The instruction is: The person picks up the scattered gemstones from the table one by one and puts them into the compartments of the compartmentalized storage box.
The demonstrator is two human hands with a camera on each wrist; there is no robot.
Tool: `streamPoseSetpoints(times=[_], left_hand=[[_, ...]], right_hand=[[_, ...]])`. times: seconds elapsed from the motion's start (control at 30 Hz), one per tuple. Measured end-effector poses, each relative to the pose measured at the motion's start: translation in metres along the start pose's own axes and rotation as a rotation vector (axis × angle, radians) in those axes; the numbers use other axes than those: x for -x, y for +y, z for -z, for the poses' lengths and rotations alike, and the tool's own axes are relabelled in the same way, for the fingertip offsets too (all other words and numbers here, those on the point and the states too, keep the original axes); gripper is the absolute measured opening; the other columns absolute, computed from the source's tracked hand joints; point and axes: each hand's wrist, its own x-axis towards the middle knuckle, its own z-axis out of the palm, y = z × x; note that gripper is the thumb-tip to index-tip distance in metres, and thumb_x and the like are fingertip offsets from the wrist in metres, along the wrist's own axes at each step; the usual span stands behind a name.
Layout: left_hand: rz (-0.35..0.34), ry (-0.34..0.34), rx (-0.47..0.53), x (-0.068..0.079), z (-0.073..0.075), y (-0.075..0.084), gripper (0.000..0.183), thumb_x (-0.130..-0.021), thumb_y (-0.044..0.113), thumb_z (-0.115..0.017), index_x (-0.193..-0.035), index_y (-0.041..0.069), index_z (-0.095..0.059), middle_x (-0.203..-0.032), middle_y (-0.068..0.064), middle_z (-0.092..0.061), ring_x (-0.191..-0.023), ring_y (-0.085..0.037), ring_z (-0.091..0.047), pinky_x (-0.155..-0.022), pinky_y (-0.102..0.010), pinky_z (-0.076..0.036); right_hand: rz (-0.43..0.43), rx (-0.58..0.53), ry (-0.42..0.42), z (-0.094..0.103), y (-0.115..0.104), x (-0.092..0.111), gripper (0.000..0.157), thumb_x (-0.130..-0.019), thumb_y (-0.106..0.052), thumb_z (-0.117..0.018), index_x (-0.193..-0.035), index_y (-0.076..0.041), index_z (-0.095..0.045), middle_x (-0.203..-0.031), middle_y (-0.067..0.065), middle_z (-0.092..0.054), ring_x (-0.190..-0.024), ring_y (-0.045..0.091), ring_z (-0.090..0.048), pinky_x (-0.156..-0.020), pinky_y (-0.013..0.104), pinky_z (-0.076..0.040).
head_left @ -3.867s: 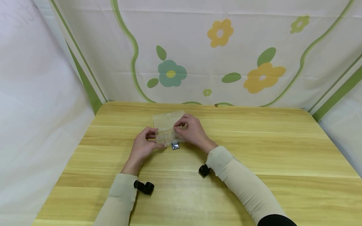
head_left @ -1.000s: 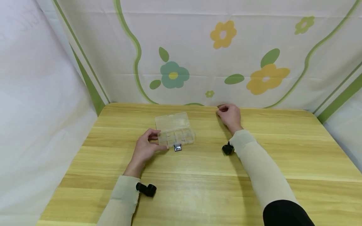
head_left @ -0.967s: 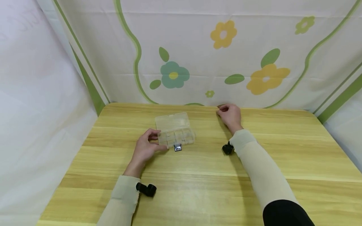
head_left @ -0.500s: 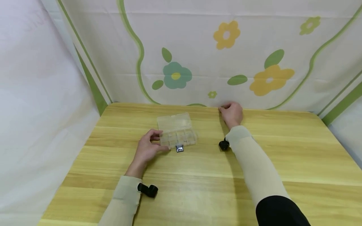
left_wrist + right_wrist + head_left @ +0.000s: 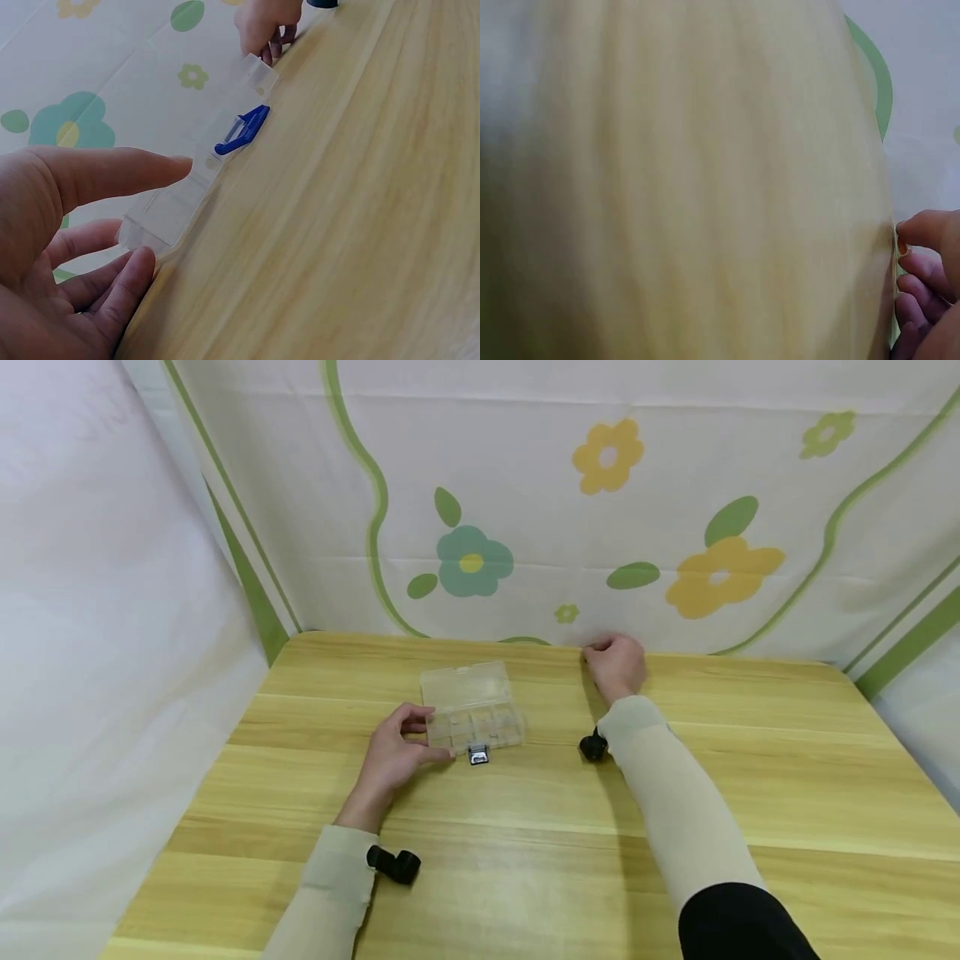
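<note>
A clear plastic compartment box (image 5: 476,727) sits on the table with its lid (image 5: 465,685) folded back. Its blue latch (image 5: 244,131) hangs at the front side. My left hand (image 5: 392,753) holds the box's left end, thumb along the front and fingers at the end wall. At the table's back edge, my right hand (image 5: 617,664) has its fingers bent together. Between its thumb and fingers in the right wrist view shows a small orange-brown thing (image 5: 904,246), too small to name. The head view hides that thing. What the compartments contain is too faint to tell.
The wooden table (image 5: 510,852) reaches back to a white cloth (image 5: 525,468) printed with flowers, which hangs right behind its far edge. More white cloth (image 5: 112,652) hangs at the left side. A black wrist camera (image 5: 592,747) sticks out from the right sleeve.
Since the earliest frame, my right hand has left the box and moved right and back to the table's far edge, where a small brown thing lay. My left hand stays at the box.
</note>
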Motion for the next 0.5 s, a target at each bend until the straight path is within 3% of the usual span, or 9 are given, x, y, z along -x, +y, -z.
streamPoseSetpoints(times=[0.23,0.5], left_hand=[[0.001,0.005,-0.012,0.0,0.0,-0.001,0.073,-0.072,0.003,-0.096,-0.139,0.012,-0.067,-0.131,-0.015,-0.065,-0.115,-0.032,-0.066,-0.102,-0.044,-0.055],[-0.013,0.002,-0.03,-0.001,0.001,-0.001,0.072,-0.073,0.005,-0.096,-0.138,0.012,-0.068,-0.132,-0.015,-0.065,-0.112,-0.032,-0.068,-0.1,-0.045,-0.056]], right_hand=[[0.008,-0.027,-0.029,-0.002,0.0,0.005,0.026,-0.092,-0.035,-0.075,-0.098,-0.01,-0.081,-0.108,0.013,-0.079,-0.099,0.033,-0.07,-0.091,0.048,-0.056],[-0.006,-0.047,-0.124,0.002,-0.001,0.012,0.029,-0.092,-0.041,-0.075,-0.101,-0.015,-0.083,-0.113,0.009,-0.079,-0.104,0.03,-0.07,-0.097,0.047,-0.057]])
